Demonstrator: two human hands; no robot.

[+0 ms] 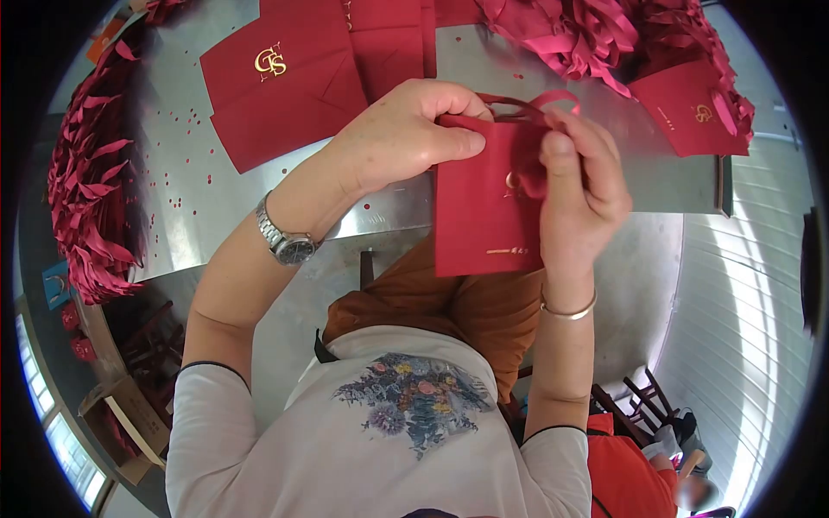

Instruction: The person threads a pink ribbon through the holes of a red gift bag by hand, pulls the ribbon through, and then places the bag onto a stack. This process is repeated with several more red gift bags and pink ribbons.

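A small red paper gift bag (485, 220) with gold print hangs upright at the table's front edge. My left hand (423, 129) pinches its top left edge, thumb outside and fingers reaching into the opening. At the top right, my right hand (587, 173) has its thumb and fingers closed on a red ribbon (563, 99) that loops above the bag's mouth. Part of the ribbon and the right fingertips are hidden behind the hand. Beyond my left hand lie flat red bags (289, 82) with a gold logo.
Ribboned red bags are heaped along the left side (95, 173) of the metal table (177, 233). More ribbons (570, 39) and a bag (691, 108) are at the far right. Red dots are scattered on the tabletop. A person in red (630, 475) is behind, lower right.
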